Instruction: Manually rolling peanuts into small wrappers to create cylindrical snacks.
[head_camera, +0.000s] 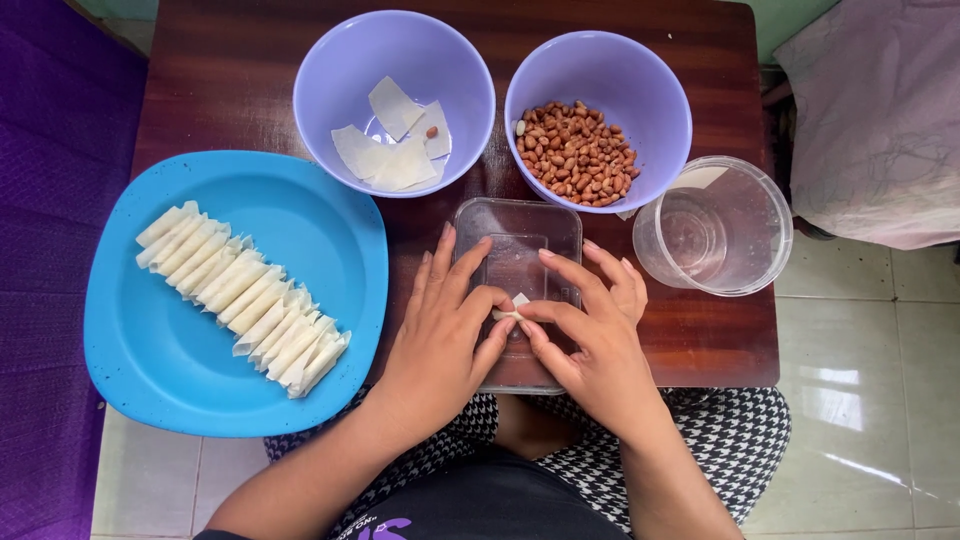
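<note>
Pinching a small pastry strip (508, 314) between both hands' fingers, left hand (440, 340) and right hand (595, 340) roll it over a clear tray (520, 225), tight tucking seemingly due next.

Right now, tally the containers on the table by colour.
Purple bowls: 2, one with wrappers and one with peanuts
Blue plate: 1
Clear tubs: 2, a rectangular one under the hands and a round one
Total: 5

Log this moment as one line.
left hand and right hand: pinching wrapper | over clear lid | blue plate: rolled wrappers
</note>
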